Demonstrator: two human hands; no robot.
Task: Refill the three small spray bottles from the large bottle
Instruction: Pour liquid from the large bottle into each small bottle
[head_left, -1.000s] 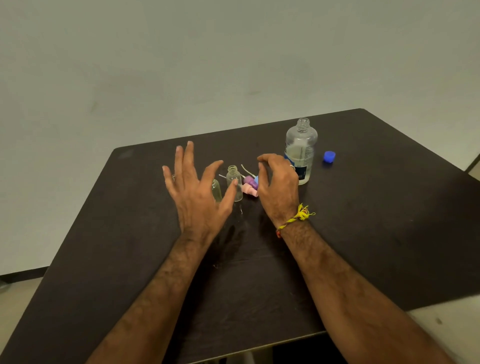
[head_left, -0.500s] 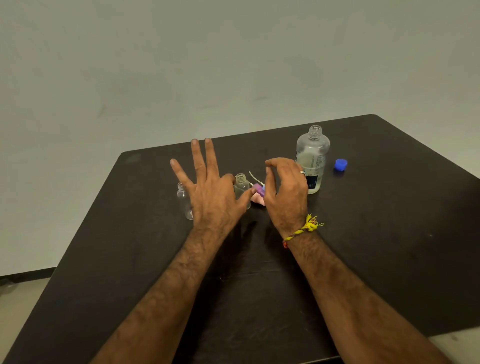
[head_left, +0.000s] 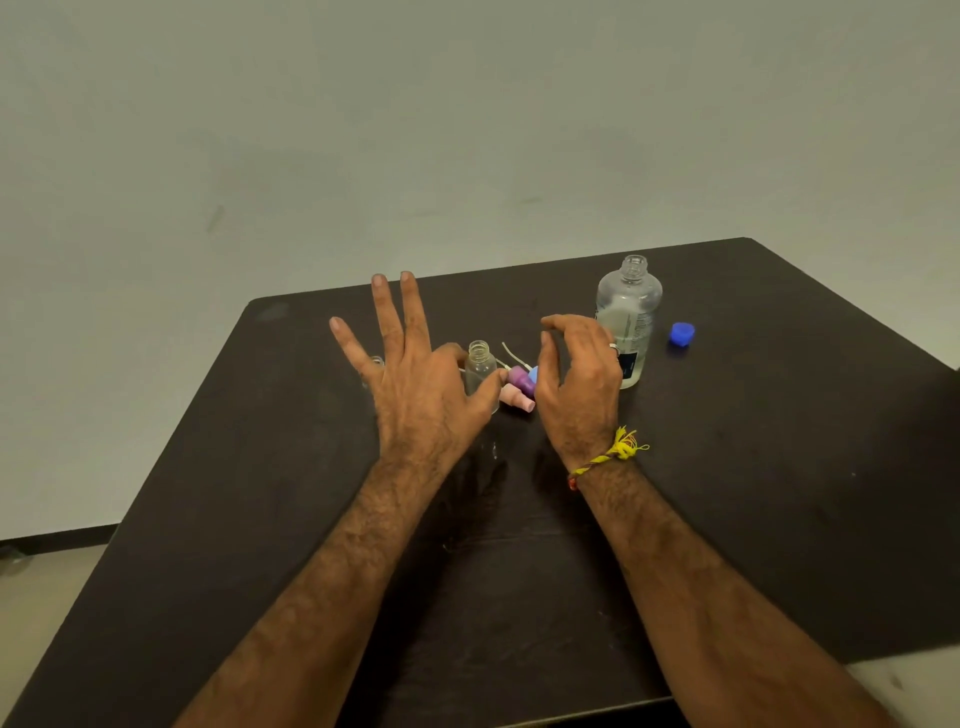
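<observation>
The large clear bottle (head_left: 628, 317), uncapped and partly filled, stands at the table's far right. One small clear spray bottle (head_left: 480, 370), open at the top, stands between my hands. Another small bottle (head_left: 375, 362) peeks out behind my left fingers; the third is hidden. Purple, pink and blue spray heads (head_left: 521, 383) with white tubes lie in a heap beside the small bottle. My left hand (head_left: 415, 379) hovers with its fingers spread, its thumb near the small bottle. My right hand (head_left: 579, 379) hangs over the spray heads with loosely curled fingers, holding nothing.
A blue cap (head_left: 681, 333) lies on the dark table (head_left: 779, 493) to the right of the large bottle. The table's far edge runs close behind the bottles, with a pale floor beyond it.
My left hand has drifted left and forward, now covering most of the left small bottle. My right hand stays over the spray heads. The view has tilted up slightly.
</observation>
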